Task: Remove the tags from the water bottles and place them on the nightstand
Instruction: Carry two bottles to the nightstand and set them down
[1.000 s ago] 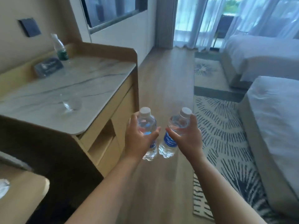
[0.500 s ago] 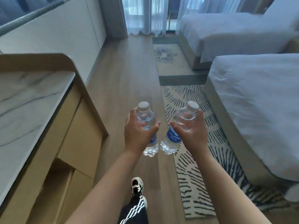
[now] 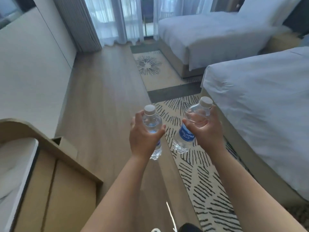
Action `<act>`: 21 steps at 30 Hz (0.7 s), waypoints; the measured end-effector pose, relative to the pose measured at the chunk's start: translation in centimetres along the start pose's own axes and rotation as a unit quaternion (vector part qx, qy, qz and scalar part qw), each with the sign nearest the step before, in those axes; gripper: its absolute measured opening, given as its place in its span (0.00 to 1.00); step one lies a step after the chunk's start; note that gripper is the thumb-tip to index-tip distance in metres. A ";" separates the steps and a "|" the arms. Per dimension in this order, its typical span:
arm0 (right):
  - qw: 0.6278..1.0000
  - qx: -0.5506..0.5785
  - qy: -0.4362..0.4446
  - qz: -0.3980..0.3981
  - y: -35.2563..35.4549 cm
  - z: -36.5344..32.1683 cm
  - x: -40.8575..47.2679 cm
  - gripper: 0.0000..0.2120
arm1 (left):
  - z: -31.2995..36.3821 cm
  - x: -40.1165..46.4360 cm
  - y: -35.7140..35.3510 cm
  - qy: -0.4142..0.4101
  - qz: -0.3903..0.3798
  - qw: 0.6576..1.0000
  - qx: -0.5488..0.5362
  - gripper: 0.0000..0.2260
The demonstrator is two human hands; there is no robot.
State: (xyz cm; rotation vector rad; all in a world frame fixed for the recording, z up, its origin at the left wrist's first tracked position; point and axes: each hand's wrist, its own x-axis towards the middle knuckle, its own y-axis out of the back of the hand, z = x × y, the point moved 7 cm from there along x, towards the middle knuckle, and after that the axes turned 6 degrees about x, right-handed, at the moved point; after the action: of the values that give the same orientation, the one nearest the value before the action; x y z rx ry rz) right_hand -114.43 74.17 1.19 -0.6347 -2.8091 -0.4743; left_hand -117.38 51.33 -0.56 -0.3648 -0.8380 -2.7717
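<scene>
The left hand (image 3: 142,138) is closed around one water bottle (image 3: 152,124), covering most of its blue label. The right hand (image 3: 206,131) grips a second bottle (image 3: 185,136), tilted, with its label readable. Both are held above the wooden floor (image 3: 103,97), beside the near bed (image 3: 259,106). No tags can be made out on them.

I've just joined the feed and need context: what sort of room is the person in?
Most likely a twin hotel room: two white-sheeted beds side by side, sheer curtains over a glass door, a patterned rug on wood flooring.
</scene>
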 end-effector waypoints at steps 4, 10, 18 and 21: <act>1.000 -0.011 -0.019 0.012 -2.1 2.1 5.9 0.31 | -1.7 6.0 -3.2 -0.001 -0.015 1.000 0.000 0.30; 0.999 -0.026 -0.018 0.025 -5.7 6.8 16.6 0.31 | -3.5 16.5 -9.8 -0.010 -0.028 1.000 0.003 0.29; 0.999 -0.033 -0.005 0.024 -9.4 10.0 35.8 0.32 | -2.2 34.7 -19.7 -0.020 -0.047 0.999 -0.011 0.29; 0.999 -0.039 -0.005 0.034 -10.3 10.7 42.3 0.32 | -1.9 40.7 -22.1 -0.020 -0.047 0.998 -0.019 0.29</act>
State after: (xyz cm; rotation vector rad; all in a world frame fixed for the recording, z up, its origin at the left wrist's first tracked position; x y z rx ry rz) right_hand -157.92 85.17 0.56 -0.7473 -2.7808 -0.5708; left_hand -162.40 62.56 -1.27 -0.3992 -0.8321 -2.8803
